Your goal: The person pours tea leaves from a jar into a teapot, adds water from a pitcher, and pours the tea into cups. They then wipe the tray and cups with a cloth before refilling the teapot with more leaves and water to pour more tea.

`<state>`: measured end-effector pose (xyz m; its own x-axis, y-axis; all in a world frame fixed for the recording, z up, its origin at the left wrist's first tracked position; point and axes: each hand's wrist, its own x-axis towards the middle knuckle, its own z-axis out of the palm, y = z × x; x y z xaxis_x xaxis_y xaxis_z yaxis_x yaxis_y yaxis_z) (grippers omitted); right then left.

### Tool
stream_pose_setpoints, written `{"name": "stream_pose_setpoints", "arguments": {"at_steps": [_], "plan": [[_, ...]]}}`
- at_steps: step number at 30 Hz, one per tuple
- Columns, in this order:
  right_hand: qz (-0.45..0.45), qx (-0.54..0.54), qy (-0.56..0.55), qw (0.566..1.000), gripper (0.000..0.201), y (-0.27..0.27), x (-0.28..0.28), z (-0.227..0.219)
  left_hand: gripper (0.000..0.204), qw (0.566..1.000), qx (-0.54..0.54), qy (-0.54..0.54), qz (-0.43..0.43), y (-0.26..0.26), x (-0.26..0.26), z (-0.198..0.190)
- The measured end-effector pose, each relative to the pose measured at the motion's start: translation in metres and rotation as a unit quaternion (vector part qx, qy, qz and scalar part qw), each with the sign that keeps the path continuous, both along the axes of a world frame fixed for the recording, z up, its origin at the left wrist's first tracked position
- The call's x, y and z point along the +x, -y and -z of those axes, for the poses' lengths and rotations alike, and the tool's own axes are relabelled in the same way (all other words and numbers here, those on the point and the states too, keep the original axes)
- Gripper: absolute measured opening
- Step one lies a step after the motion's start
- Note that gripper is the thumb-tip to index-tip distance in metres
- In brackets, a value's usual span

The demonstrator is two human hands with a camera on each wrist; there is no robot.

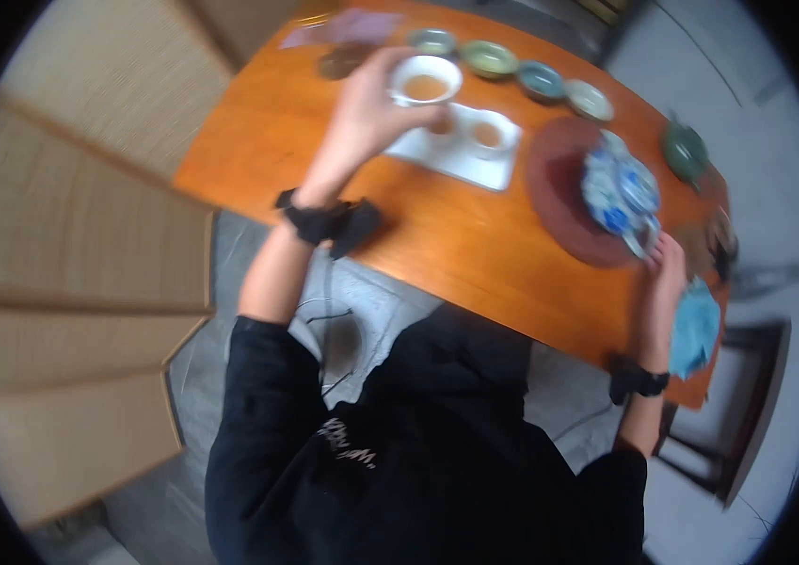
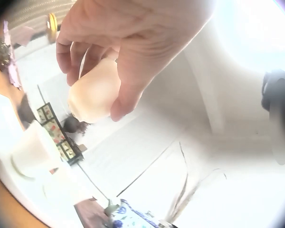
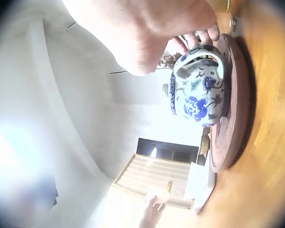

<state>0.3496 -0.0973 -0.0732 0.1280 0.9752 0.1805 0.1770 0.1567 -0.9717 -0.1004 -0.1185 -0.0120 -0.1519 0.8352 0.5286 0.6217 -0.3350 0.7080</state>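
White cup [image 2: 97,92] in left fingers [image 2: 63,57]; right fingers [image 3: 213,32] at teapot [image 3: 195,105], grip unclear; sweatshirt lettering [image 1: 343,441] blurred.

A white cup [image 1: 427,67] shows amber liquid [image 1: 426,88] above a white tray [image 1: 465,167]. On a reddish-brown round board [image 1: 543,179] sits a white teapot [image 3: 199,102] patterned with blue flowers and green leaves. The table [image 1: 475,250] is orange-brown; the cloth [image 1: 695,330], pale blue; the sweatshirt [image 1: 456,471], black with white lettering [image 1: 348,443].
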Motion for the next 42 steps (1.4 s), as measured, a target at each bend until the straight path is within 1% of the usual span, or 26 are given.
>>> {"name": "stream_pose_setpoints", "arguments": {"at_steps": [1, 3, 5, 7, 9, 10, 13, 14, 17, 18, 21, 22, 24, 25, 28, 31, 34, 37, 38, 40, 42], "plan": [[-0.022, 0.021, 0.012, 0.999, 0.027, 0.011, 0.002, 0.0, 0.066, 0.999, 0.011, 0.009, 0.035, -0.003, 0.01, -0.006], [0.005, -0.013, 0.111, 0.994, 0.023, 0.034, 0.009, -0.007, 0.07, 0.994, -0.03, 0.044, 0.097, -0.008, 0.037, -0.027], [0.049, 0.03, 0.149, 0.987, 0.018, 0.054, 0.017, 0.001, 0.066, 0.977, -0.051, 0.09, 0.189, -0.006, 0.068, -0.041], [0.057, 0.036, 0.116, 0.991, 0.012, 0.069, 0.025, 0.003, 0.063, 0.966, -0.033, 0.076, 0.243, -0.012, 0.104, -0.054], [0.06, 0.046, 0.127, 0.989, 0.008, 0.077, 0.038, 0.012, 0.063, 0.959, -0.03, 0.04, 0.278, -0.023, 0.138, -0.062], [0.057, 0.053, 0.131, 0.988, 0.007, 0.079, 0.043, 0.015, 0.063, 0.953, -0.03, 0.038, 0.298, -0.029, 0.157, -0.065], [0.072, 0.054, 0.113, 0.99, 0.007, 0.082, 0.055, 0.029, 0.062, 0.931, -0.032, 0.026, 0.362, -0.055, 0.211, -0.071], [0.074, 0.062, 0.093, 0.991, 0.007, 0.082, 0.057, 0.036, 0.062, 0.92, -0.017, 0.028, 0.391, -0.065, 0.228, -0.073], [0.089, 0.1, 0.102, 0.986, 0.007, 0.086, 0.064, 0.054, 0.062, 0.907, -0.086, 0.018, 0.412, -0.092, 0.274, -0.074], [0.088, 0.08, 0.148, 0.982, 0.008, 0.091, 0.06, 0.042, 0.059, 0.91, -0.07, -0.027, 0.407, -0.103, 0.286, -0.071], [0.083, 0.078, 0.098, 0.989, 0.009, 0.092, 0.067, 0.049, 0.062, 0.911, -0.029, -0.088, 0.402, -0.129, 0.317, -0.067], [0.083, 0.084, 0.09, 0.989, 0.008, 0.092, 0.069, 0.052, 0.062, 0.908, -0.034, -0.069, 0.412, -0.136, 0.326, -0.065], [0.082, 0.096, 0.078, 0.989, 0.007, 0.092, 0.074, 0.054, 0.061, 0.915, -0.014, -0.132, 0.382, -0.148, 0.342, -0.066], [0.08, 0.096, 0.084, 0.989, 0.007, 0.094, 0.074, 0.051, 0.06, 0.917, -0.005, -0.161, 0.366, -0.15, 0.347, -0.066], [0.072, 0.093, 0.097, 0.988, 0.008, 0.098, 0.073, 0.044, 0.059, 0.916, -0.014, -0.185, 0.356, -0.159, 0.357, -0.066], [0.066, 0.111, 0.107, 0.986, 0.008, 0.099, 0.073, 0.038, 0.059, 0.916, -0.002, -0.187, 0.356, -0.16, 0.361, -0.066], [0.06, 0.119, 0.107, 0.985, 0.009, 0.099, 0.073, 0.036, 0.058, 0.911, 0.004, -0.221, 0.347, -0.159, 0.368, -0.072], [0.059, 0.122, 0.111, 0.984, 0.01, 0.1, 0.074, 0.035, 0.064, 0.897, 0.05, -0.221, 0.38, -0.164, 0.376, -0.071], [0.058, 0.125, 0.11, 0.984, 0.01, 0.099, 0.074, 0.036, 0.063, 0.897, 0.057, -0.236, 0.371, -0.164, 0.378, -0.071], [0.056, 0.128, 0.109, 0.984, 0.01, 0.099, 0.075, 0.036, 0.06, 0.895, 0.07, -0.264, 0.352, -0.16, 0.383, -0.071], [0.056, 0.126, 0.113, 0.984, 0.01, 0.102, 0.075, 0.033, 0.06, 0.883, 0.041, -0.299, 0.359, -0.146, 0.386, -0.085]]}}
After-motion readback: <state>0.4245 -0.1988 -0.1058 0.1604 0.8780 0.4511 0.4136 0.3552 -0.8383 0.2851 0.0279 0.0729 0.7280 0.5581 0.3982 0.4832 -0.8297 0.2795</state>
